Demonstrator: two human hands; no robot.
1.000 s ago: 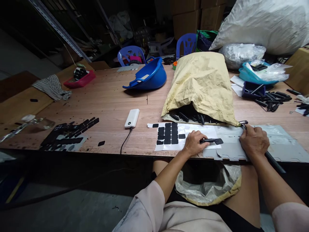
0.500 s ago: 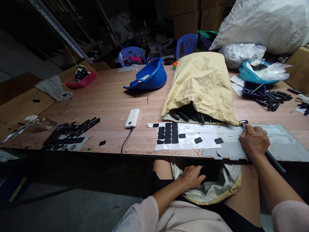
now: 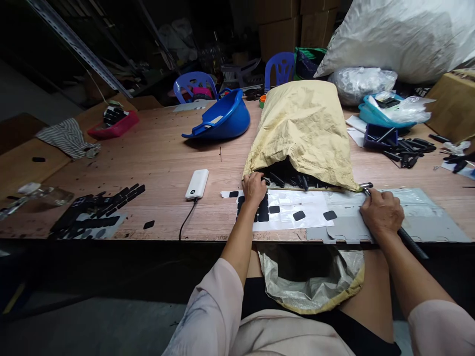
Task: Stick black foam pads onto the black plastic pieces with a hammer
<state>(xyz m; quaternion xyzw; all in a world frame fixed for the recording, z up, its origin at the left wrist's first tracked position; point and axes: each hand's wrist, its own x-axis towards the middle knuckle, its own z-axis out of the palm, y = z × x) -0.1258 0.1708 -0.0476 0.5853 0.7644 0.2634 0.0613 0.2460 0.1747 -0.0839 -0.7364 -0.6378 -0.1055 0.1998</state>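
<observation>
My left hand (image 3: 254,188) is at the left corner of the yellow sack's mouth, fingers curled by the black parts there. What the fingers grip is hidden. The yellow woven sack (image 3: 304,123) lies on the table with its mouth towards me, showing black rod-like parts (image 3: 287,179) inside. My right hand (image 3: 382,213) is closed around a black-handled tool (image 3: 412,243) with a shiny metal head, just right of the sack's mouth. Under my left wrist lies a white sheet (image 3: 285,220) of black rounded stickers. A second sack (image 3: 308,296) stands open between my legs.
Left of the sheet are a white power bank (image 3: 197,184) on a cable and piled black strips (image 3: 92,210). Farther back are a blue basin (image 3: 230,118), a red tray (image 3: 115,126) and a teal basin (image 3: 389,116). Loose black parts (image 3: 411,151) lie right.
My left hand has come up from the open sack on my lap to the left corner of the yellow sack's mouth. My right hand keeps its hold. The view has shifted slightly.
</observation>
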